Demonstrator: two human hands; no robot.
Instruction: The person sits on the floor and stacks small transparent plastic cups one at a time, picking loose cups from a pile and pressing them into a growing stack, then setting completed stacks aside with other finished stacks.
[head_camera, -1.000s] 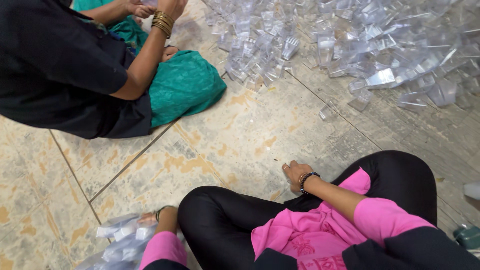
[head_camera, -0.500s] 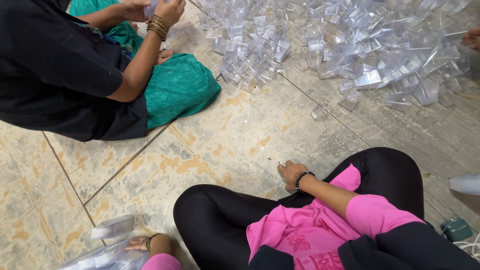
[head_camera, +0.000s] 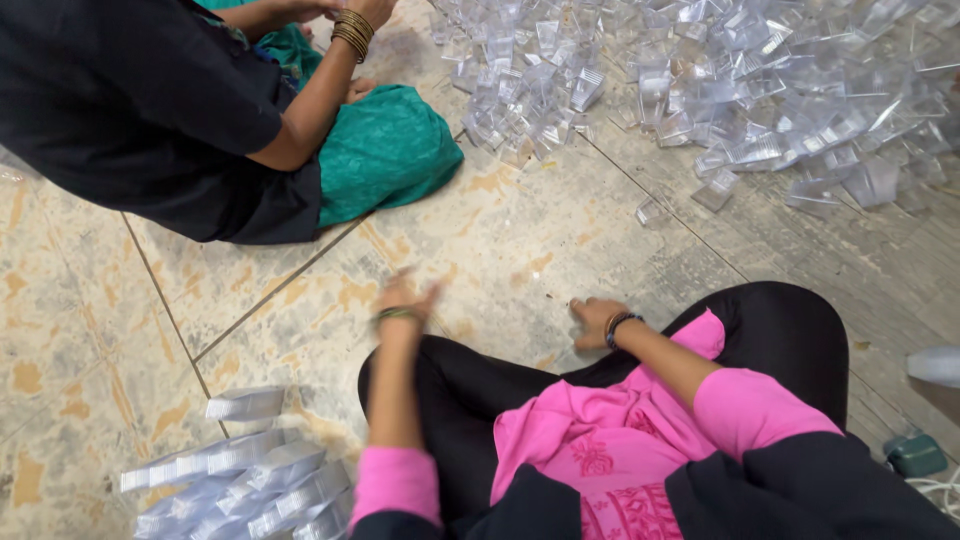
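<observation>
Left hand (head_camera: 404, 298) raised, blurred, fingers spread; right hand (head_camera: 592, 322) rests on floor (head_camera: 520, 240).

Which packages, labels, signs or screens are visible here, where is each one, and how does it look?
No labels, signs or screens show.
Stacked clear plastic containers: on the floor tiles beside the left hand, bottom left; long, whitish rows.
Loose clear plastic containers: heaped at top right, beyond the right hand; small, transparent, square-sided.
</observation>
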